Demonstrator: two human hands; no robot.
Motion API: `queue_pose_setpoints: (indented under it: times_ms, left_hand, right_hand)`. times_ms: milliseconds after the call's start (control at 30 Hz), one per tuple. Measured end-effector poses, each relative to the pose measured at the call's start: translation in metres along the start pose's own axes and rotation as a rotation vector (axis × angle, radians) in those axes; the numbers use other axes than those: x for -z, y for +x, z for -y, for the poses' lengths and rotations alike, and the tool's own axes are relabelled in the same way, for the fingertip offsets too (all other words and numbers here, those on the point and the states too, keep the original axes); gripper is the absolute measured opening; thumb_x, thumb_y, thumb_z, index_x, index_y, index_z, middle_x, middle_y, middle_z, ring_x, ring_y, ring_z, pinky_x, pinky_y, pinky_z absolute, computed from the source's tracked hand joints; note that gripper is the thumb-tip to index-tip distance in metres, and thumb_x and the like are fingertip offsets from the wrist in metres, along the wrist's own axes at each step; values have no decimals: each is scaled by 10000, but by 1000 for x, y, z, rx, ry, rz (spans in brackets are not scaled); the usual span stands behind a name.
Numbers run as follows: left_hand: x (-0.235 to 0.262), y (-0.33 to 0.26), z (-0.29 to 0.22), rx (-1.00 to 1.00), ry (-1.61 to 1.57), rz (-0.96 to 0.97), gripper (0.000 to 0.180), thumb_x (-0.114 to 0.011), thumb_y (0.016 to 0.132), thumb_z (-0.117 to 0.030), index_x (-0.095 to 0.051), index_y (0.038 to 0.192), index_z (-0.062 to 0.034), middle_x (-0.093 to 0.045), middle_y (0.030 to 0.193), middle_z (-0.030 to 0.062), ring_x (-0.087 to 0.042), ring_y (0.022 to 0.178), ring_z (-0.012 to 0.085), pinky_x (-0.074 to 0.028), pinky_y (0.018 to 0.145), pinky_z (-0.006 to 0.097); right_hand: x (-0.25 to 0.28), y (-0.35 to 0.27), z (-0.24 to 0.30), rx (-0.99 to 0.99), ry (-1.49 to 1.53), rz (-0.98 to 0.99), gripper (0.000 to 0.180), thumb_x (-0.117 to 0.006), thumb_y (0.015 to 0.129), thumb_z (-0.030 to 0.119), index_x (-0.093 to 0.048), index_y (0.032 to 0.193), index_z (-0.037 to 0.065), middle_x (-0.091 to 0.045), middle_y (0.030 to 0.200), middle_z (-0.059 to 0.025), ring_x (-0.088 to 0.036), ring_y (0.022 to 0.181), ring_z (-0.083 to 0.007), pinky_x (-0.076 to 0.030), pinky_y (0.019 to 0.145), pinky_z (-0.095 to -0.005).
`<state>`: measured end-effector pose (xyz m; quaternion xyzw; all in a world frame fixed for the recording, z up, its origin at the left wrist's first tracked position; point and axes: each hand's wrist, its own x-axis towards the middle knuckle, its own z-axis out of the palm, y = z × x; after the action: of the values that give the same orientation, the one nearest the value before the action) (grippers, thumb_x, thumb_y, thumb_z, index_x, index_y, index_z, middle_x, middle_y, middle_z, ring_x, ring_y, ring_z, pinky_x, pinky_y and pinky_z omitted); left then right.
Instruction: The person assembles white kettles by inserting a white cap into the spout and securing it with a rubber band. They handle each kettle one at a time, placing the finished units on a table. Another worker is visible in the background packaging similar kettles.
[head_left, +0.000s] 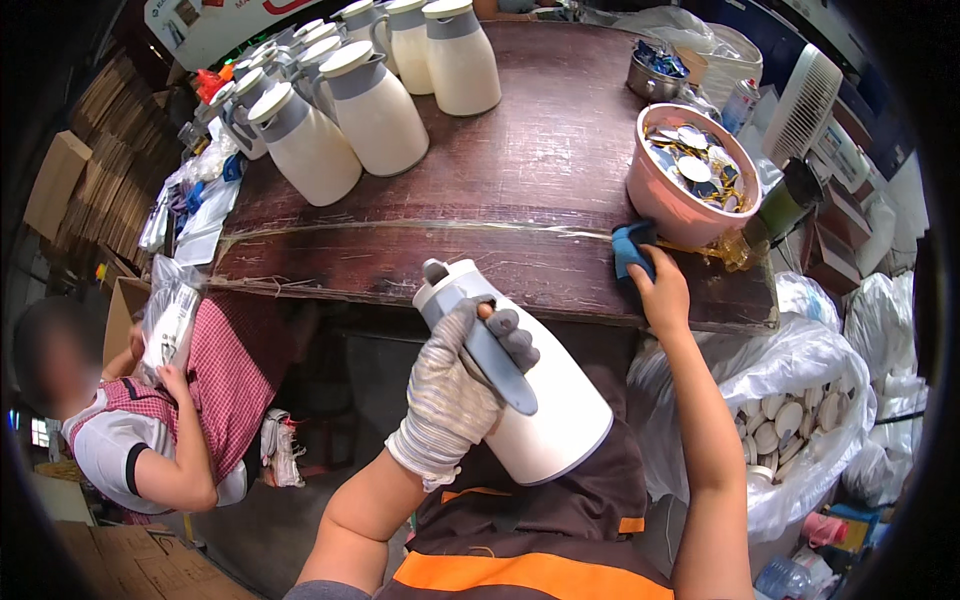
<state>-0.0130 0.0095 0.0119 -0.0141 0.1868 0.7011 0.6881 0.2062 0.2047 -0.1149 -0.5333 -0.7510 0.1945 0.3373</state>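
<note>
My left hand (455, 365), in a striped work glove with grey fingertips, is closed around the grey handle of a white vacuum jug (555, 415). The jug is tilted above my lap, its grey-and-white top toward the table and its base toward my right. At the table's front edge, my bare right hand (660, 285) grips a blue and black cloth (632, 250), which touches the tabletop. Just beyond it stands a pink bucket (650, 190) of round white and dark discs with yellow strips.
Several white jugs (375, 115) stand at the table's (560, 130) far left. A metal bowl (655, 85) of blue packets sits far right. A clear bag (800, 350) of round white lids lies right of my arm. At left, a seated person (160, 440) holds a plastic-wrapped item.
</note>
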Motion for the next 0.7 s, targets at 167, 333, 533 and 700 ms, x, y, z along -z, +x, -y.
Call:
queue_pose_setpoints:
  times_ms: [167,333,533,700]
  left_hand:
    - [15,9,-9,-131,-23,-60,208,-521,985,-269,-573,967,-68,-583,880,44,-591,875,199,-494,848,373]
    - [22,15,19,-163,121,-185,174,-567,960,-262,-566,1009,-95,-623,965,60,-609,944,221,-494,905,410]
    - [56,33,13,-169,54,-244,193,-595,940,-275,-534,933,-93,-640,913,96,-640,917,262,-515,888,453]
    - [59,37,10,-84,23,-251,224,-594,942,-308,-580,870,-96,-621,797,34,-629,737,219,-536,766,426]
  right_hand:
    - [45,-60,88,-133,666,301,411,-722,791,219,-611,1110,-15,-630,997,-97,-589,940,-174,-460,862,-309]
    - [34,-94,144,64,661,564,342,-771,766,184,-536,968,39,-580,1017,-104,-564,966,-202,-455,827,-318]
    - [5,-97,128,50,491,587,333,-744,792,180,-489,952,39,-530,784,-76,-511,734,-145,-451,701,-287]
    - [-4,-106,88,-276,1013,942,418,-746,795,175,-531,1117,19,-569,956,-8,-525,928,-95,-448,824,-268]
